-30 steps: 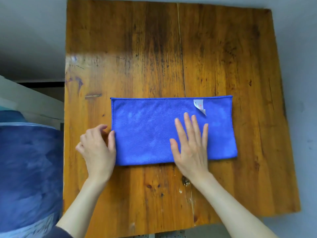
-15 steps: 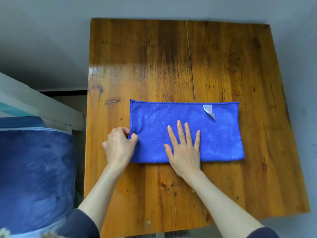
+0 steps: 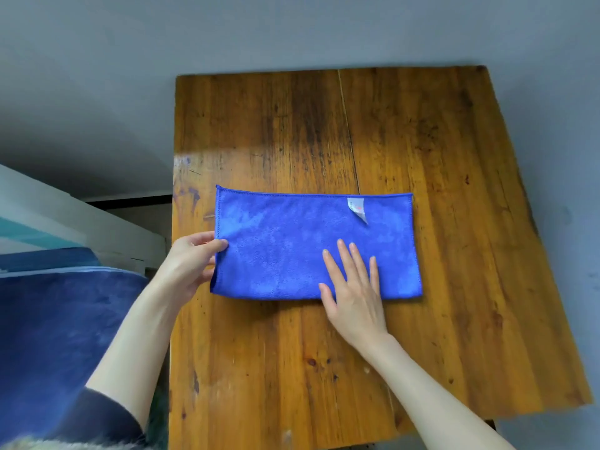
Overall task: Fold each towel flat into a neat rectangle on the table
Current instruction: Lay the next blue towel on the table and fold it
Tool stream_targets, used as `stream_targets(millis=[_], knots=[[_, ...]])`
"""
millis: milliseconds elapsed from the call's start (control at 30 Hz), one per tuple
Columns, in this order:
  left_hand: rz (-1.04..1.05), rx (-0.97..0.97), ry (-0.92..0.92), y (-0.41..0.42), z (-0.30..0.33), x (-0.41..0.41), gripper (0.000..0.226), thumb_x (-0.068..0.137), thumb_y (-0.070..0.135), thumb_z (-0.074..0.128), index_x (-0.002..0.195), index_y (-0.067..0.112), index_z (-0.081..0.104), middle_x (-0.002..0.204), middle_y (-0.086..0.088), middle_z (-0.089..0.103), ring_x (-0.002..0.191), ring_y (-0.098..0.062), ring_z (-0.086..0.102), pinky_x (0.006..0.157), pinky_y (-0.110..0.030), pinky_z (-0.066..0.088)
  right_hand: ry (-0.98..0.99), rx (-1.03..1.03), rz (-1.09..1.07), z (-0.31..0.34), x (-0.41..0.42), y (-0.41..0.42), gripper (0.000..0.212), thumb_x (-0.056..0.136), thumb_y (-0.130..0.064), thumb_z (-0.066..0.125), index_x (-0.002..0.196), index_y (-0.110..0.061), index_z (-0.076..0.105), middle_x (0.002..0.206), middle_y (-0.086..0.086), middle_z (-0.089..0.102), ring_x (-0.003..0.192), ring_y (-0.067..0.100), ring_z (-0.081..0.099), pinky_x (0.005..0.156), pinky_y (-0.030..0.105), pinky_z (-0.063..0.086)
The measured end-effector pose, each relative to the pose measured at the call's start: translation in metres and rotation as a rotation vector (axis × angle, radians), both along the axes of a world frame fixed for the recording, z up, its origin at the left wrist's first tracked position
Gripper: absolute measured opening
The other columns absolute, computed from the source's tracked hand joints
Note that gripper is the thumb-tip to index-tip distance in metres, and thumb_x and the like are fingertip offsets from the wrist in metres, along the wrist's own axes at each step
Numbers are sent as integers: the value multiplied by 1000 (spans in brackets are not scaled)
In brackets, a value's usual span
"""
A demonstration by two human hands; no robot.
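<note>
Pinching the blue microfiber towel's (image 3: pixel 311 248) left edge, the left hand (image 3: pixel 191 261) prepares a fold; the flat, unclenched right hand (image 3: pixel 352 287) should anchor it on the wooden table (image 3: pixel 454 222), edges matched.

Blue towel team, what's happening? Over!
Left hand pinches blue towel's left edge. Right hand flat on towel. Nothing else on wooden table.

- Soft, even daylight; a pale glare patch lies on the glossy orange-brown wooden worktop (image 3: pixel 207 164) at its left edge.
- Wide-angle bending at the borders; lower-left corner blurred.
</note>
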State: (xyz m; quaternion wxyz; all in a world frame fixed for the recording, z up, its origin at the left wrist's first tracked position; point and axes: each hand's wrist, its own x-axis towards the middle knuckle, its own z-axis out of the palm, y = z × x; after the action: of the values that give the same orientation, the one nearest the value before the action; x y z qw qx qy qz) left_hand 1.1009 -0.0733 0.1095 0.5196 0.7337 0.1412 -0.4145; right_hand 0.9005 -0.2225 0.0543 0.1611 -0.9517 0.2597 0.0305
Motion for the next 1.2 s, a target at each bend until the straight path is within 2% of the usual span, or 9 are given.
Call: stream_targets(millis=[167, 233, 367, 467, 633, 733, 900, 1100, 1200], knots=[[-67, 3, -168, -31, 27, -21, 21, 89, 6, 57, 107, 16, 59, 99, -9, 63, 77, -18, 60, 66, -30, 50, 147, 66, -22, -3, -33, -27, 55, 97, -36, 41, 148, -23, 25, 158, 1, 8, 146, 17, 1, 116, 37, -5], [-116, -19, -214, -51, 37, -32, 21, 88, 6, 57, 105, 17, 59, 94, -10, 60, 76, -16, 59, 65, -27, 51, 95, 152, 11, -3, -37, -34, 53, 98, -35, 39, 147, -24, 25, 158, -3, 7, 145, 12, 0, 116, 32, -6], [-250, -44, -356, -104, 45, -59, 23, 86, 7, 58, 108, 15, 60, 78, -2, 51, 51, -7, 48, 53, -19, 47, -179, 476, -192, 6, -41, -48, 40, 97, -26, 45, 137, -21, 45, 148, -11, 31, 136, 1, 26, 112, 13, 13], [-338, -3, -451, -144, 38, -83, 24, 85, 10, 58, 109, 16, 59, 72, 6, 50, 50, -7, 52, 67, -32, 49, -339, 506, -369, 10, -53, -66, 29, 96, -15, 47, 121, -13, 61, 120, -13, 51, 116, 5, 50, 93, -2, 26], [-484, 134, -581, -191, 6, -125, 28, 89, 15, 55, 116, 15, 54, 86, 6, 51, 89, -19, 54, 75, -29, 42, -380, 628, -524, 9, -77, -92, 23, 95, -12, 47, 107, -14, 67, 97, -12, 62, 92, 11, 65, 80, 21, 52], [-560, 211, -589, -203, -13, -140, 31, 90, 13, 52, 121, 11, 52, 100, -3, 52, 99, -23, 54, 82, -28, 40, -359, 636, -516, 6, -84, -102, 22, 95, -13, 49, 105, -15, 67, 93, -11, 63, 89, 7, 64, 76, 12, 49], [-514, 230, -692, -216, -21, -154, 31, 89, 14, 55, 120, 12, 52, 97, 0, 50, 89, -17, 51, 77, -26, 37, -273, 695, -442, 1, -91, -109, 23, 95, -15, 50, 111, -13, 66, 95, -14, 59, 85, -4, 54, 72, -4, 39], [-551, 223, -630, -230, -32, -174, 32, 89, 14, 57, 120, 9, 52, 94, -4, 52, 90, -22, 52, 77, -24, 36, -262, 847, -523, 0, -92, -118, 26, 98, -23, 43, 96, -15, 67, 82, -9, 65, 80, 6, 61, 73, 24, 51], [-525, 117, -521, -229, -34, -174, 29, 90, 13, 56, 119, 9, 56, 91, -4, 60, 84, -22, 61, 83, -32, 48, -255, 878, -549, 1, -86, -121, 27, 96, -33, 45, 87, -17, 65, 74, -2, 65, 73, 15, 59, 65, 29, 47]])
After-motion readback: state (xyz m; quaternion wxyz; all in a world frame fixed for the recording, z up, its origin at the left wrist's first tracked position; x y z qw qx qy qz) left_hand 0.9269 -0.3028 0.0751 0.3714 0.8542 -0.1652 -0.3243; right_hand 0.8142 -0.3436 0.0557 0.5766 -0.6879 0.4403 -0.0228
